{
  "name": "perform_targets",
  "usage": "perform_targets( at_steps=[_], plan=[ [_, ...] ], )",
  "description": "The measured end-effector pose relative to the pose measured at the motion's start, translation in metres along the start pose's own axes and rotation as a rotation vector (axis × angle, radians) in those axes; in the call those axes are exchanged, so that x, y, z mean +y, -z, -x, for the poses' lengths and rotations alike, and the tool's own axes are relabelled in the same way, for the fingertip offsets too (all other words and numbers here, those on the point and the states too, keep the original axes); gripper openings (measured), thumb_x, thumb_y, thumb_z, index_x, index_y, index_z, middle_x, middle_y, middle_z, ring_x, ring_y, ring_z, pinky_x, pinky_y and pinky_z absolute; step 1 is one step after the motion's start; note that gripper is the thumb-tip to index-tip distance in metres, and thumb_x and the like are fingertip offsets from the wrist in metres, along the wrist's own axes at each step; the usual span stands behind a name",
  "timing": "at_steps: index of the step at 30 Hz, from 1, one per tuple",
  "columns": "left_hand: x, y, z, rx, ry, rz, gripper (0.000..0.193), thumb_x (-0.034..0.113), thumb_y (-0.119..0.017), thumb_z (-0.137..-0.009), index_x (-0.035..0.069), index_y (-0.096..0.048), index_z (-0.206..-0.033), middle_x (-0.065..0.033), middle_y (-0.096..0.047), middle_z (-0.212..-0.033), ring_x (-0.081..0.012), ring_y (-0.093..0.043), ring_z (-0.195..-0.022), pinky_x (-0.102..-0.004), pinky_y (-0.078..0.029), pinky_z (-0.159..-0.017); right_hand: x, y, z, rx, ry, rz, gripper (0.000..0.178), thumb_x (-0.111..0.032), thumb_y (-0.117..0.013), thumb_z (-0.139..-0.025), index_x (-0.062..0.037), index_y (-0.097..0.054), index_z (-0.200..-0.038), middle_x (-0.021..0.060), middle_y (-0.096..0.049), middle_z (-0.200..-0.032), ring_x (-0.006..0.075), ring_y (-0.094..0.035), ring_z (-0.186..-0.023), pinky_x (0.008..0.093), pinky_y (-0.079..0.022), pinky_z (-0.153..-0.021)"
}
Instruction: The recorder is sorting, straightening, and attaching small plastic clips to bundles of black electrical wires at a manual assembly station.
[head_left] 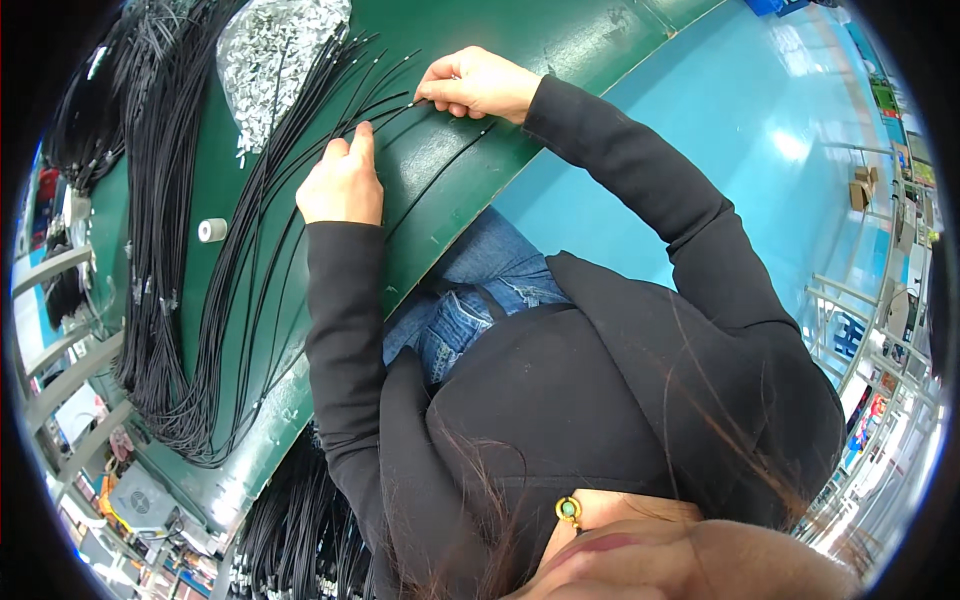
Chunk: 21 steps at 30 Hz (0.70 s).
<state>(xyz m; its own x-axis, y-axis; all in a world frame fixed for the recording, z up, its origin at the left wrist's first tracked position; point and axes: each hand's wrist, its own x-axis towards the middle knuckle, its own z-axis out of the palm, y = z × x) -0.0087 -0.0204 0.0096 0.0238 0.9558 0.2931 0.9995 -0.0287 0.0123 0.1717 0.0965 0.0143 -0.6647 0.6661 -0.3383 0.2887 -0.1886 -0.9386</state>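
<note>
A: Right hand [480, 85] first: you've got it palm-down, to the right of the clear bag [275, 70] of small white parts, wrist bent, thumb and fingers pinching a thin black cable [396, 111] near its tip.

B: And your left hand [345, 180]?

A: Below and right of the bag, nearer your body. Back of the hand up, index finger pointing forward, fingertips at the cables. Whether they grip one, I can't tell; they hide the contact.

B: Your forearms?

A: Left one comes nearly straight up to the hand; your right reaches across from the far right of the bag, elbow bent wide.

B: So the pinched cable sits right of the bag, between your hands. Around it?

A: A loose fan of black cables [225, 300] starts beside the bag's right edge and sweeps down below it. Left of the bag, a thick black bundle [165, 180]. Below the bag, a small white roll [212, 230].

B: All on your green table [560, 45], with blue floor [650, 180] well right of the bag.
</note>
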Motion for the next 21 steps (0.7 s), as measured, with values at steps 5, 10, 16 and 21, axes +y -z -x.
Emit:
perform_targets(
  at_steps=[5,10,16,21],
  plan=[
    [0.006,0.002,0.004,0.058,-0.048,-0.119,0.034,0.007,-0.054,-0.075,0.020,-0.062,-0.105,-0.0026,-0.054,-0.070,-0.0206,-0.058,-0.057,-0.0320,-0.046,-0.048,0.008,0.008,-0.005,-0.123,-0.070,-0.246,0.024,-0.023,-0.056,-0.089,-0.0013,-0.061,-0.096,-0.0031,-0.051,-0.068,0.0013,-0.045,-0.053,0.0149,-0.034,-0.042],
    [0.004,0.006,0.007,0.061,-0.079,-0.074,0.036,0.005,-0.056,-0.077,0.019,-0.061,-0.110,-0.0028,-0.055,-0.073,-0.0210,-0.056,-0.055,-0.0313,-0.045,-0.048,0.008,0.005,-0.004,-0.105,-0.051,-0.204,0.026,-0.025,-0.057,-0.088,-0.0009,-0.061,-0.096,-0.0033,-0.051,-0.067,0.0010,-0.044,-0.052,0.0140,-0.031,-0.040],
    [0.023,0.004,-0.006,0.144,-0.023,0.557,0.031,0.013,-0.062,-0.080,0.011,-0.060,-0.111,-0.0049,-0.058,-0.077,-0.0202,-0.059,-0.061,-0.0305,-0.048,-0.054,-0.006,-0.014,0.005,-0.143,0.014,-0.032,0.027,-0.025,-0.056,-0.089,0.0003,-0.057,-0.098,-0.0027,-0.052,-0.067,0.0012,-0.044,-0.052,0.0139,-0.032,-0.039],
    [0.027,0.000,-0.008,0.102,0.196,0.876,0.032,0.016,-0.067,-0.078,0.010,-0.061,-0.109,-0.0075,-0.060,-0.080,-0.0208,-0.058,-0.062,-0.0298,-0.048,-0.056,0.002,-0.016,-0.004,-0.175,0.031,-0.372,0.027,-0.026,-0.054,-0.090,-0.0006,-0.055,-0.099,-0.0011,-0.054,-0.070,0.0029,-0.046,-0.055,0.0157,-0.035,-0.042]
  ],
)
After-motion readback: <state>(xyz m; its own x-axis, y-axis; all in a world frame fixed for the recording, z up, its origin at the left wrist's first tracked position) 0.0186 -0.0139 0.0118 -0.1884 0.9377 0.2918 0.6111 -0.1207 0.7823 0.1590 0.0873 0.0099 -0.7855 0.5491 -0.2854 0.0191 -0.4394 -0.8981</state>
